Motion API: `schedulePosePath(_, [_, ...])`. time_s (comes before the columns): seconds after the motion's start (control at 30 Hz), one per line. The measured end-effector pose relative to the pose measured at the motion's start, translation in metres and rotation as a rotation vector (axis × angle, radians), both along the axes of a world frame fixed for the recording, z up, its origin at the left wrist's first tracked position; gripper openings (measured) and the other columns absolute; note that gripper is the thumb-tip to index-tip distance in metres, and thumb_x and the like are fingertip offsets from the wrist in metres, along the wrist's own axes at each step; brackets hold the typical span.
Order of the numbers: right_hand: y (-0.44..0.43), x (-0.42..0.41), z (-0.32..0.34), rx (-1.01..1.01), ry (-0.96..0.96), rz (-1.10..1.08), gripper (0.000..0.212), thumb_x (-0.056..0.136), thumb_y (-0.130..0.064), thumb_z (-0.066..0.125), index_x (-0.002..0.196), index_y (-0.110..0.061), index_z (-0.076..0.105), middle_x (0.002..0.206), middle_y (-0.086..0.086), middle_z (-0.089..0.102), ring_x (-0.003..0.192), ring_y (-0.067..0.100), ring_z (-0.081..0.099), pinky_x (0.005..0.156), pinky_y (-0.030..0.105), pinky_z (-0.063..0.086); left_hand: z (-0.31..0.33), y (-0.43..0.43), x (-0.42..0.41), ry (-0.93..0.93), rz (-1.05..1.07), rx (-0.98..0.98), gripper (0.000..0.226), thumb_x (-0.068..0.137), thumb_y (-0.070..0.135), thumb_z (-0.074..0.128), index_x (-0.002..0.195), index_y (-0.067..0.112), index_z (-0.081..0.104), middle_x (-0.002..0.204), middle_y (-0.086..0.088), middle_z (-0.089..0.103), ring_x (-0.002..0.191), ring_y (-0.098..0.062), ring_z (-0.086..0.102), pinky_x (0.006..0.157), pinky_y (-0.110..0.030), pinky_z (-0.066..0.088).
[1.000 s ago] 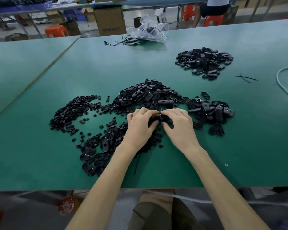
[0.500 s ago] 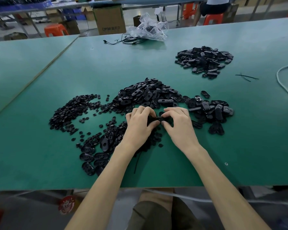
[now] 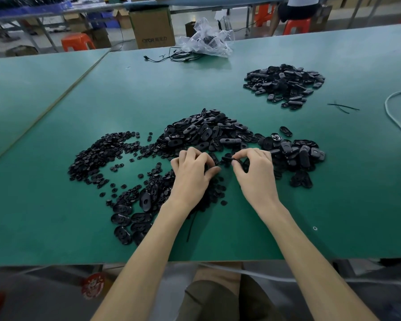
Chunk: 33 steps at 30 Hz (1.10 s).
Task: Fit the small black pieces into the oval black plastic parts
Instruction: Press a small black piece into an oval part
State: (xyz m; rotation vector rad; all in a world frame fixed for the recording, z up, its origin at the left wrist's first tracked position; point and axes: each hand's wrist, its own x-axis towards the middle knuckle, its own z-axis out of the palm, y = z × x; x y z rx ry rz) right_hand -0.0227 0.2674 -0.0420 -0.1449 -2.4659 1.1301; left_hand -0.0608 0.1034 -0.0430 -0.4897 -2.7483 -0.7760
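Between the near heaps on the green table point(image 3: 333, 205): right hand point(image 3: 256, 174) pinches an oval part point(image 3: 228, 158), thumb and forefinger clamped on its end. Left hand point(image 3: 191, 174) is just beside it, fingers curled; whether they grip anything, cannot tell. Small black pieces point(image 3: 102, 156) lie heaped at left. Best practice: steady the oval, line the piece up squarely, press evenly.

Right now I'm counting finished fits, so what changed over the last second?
The hands drew apart. They had held a black part together; now the right hand pinches it, while the left hand, fingers curled, has pulled slightly left; what it holds is hidden. The piles of parts and table stayed put.
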Motion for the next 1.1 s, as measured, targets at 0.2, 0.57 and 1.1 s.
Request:
schedulePosePath(0.2, [-0.003, 0.003, 0.004, -0.113, 0.044, 0.016, 0.012, 0.1, -0.015, 0.067, 0.101, -0.026, 0.065, 0.094, -0.024, 0.054, 0.099, -0.005, 0.048, 0.083, -0.003, 0.031, 0.005, -0.001, 0.001, 0.012, 0.044, 0.06, 0.021, 0.096, 0.045, 0.067, 0.099, 0.025, 0.071, 0.103, 0.009, 0.06, 0.108, -0.013, 0.044, 0.092, -0.031, 0.019])
schedulePosePath(0.57, [-0.004, 0.004, 0.007, -0.244, 0.041, 0.09, 0.013, 0.098, -0.024, 0.072, 0.102, -0.035, 0.066, 0.095, -0.012, 0.073, 0.104, 0.011, 0.065, 0.089, 0.021, 0.048, 0.012, 0.001, 0.004, -0.034, 0.115, 0.288, 0.024, 0.105, 0.045, 0.05, 0.102, 0.023, 0.058, 0.09, 0.003, 0.066, 0.103, -0.025, 0.049, 0.079, -0.022, 0.02])
schedulePosePath(1.1, [-0.002, 0.003, 0.005, -0.237, 0.039, 0.102, 0.014, 0.099, -0.021, 0.072, 0.101, -0.035, 0.067, 0.095, -0.008, 0.071, 0.1, 0.013, 0.066, 0.09, 0.034, 0.055, 0.012, 0.0, 0.009, 0.061, -0.039, 0.268, 0.016, 0.09, 0.029, 0.079, 0.094, 0.022, 0.065, 0.089, 0.011, 0.058, 0.084, -0.011, 0.058, 0.097, -0.015, 0.026])
